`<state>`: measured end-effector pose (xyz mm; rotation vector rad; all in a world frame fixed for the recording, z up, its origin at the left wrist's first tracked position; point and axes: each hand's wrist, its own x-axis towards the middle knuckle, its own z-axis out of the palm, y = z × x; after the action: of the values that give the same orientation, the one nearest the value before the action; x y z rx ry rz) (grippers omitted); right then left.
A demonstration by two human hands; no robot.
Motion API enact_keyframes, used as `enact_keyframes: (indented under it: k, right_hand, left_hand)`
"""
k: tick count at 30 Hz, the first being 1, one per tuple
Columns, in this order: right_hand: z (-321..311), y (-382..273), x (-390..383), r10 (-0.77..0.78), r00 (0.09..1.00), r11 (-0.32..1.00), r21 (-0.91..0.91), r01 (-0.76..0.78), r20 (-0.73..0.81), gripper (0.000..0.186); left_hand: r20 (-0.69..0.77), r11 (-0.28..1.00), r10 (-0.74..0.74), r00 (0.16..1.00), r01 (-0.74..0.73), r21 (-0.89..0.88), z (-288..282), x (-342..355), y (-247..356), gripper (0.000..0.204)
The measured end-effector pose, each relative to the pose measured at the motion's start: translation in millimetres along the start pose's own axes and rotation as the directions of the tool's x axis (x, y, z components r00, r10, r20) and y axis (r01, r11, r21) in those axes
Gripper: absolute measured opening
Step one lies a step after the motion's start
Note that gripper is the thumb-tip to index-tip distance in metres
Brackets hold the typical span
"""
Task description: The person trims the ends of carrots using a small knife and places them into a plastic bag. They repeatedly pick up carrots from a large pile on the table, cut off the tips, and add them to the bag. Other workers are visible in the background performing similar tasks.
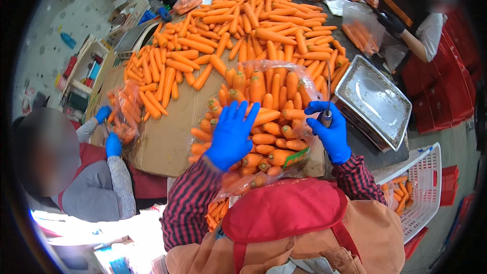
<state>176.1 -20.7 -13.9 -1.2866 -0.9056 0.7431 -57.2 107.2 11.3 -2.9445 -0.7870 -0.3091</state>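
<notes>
My left hand (232, 134), in a blue glove, lies with fingers spread on carrots at the left side of a large clear plastic bag (309, 83). The bag gapes open and is full of carrots (264, 138), packed mostly with their ends toward me. At the bag's right side, my right hand (332, 134), also blue-gloved, is closed around the handle of a thin-bladed knife (326, 118). The blade points away from me, seen nearly edge-on. A green printed patch (296, 157) shows on the bag's near side.
A big carrot heap (243, 20) covers the far table. Right of me stand a metal-topped scale (375, 100) and a white basket (428, 193) holding carrots. A co-worker at left handles a bag of carrots (127, 111); others work at the far side.
</notes>
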Motion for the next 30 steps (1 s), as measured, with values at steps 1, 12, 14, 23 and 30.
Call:
enact_keyframes:
  k: [1,12,14,23,30]
  right_hand:
    - [-3,-1,-2,-0.006,1.0,1.0,-0.028,0.006,-0.007,0.03]
    - [-44,33,-30,0.113,0.962,0.993,0.008,-0.114,-0.25,0.024]
    - [-37,30,-26,0.124,0.967,0.992,0.017,-0.123,-0.225,0.023]
    - [-11,22,-19,0.002,1.0,0.986,-0.169,-0.005,-0.018,0.025]
    - [-17,28,-27,0.05,0.997,0.995,-0.08,-0.055,-0.059,0.024]
  left_hand:
    - [0.032,0.986,0.027,0.999,-0.032,0.165,37,11,-7,0.073]
    - [0.311,0.369,-0.234,0.921,0.381,-0.848,-1,37,-36,0.064]
    - [0.431,-0.364,-0.05,0.901,0.386,-0.848,-1,26,-54,0.068]
    - [0.317,-0.999,-0.022,0.948,-0.007,-0.048,13,20,-30,0.067]
    - [0.457,-0.999,0.01,0.89,-0.015,0.052,6,28,-19,0.064]
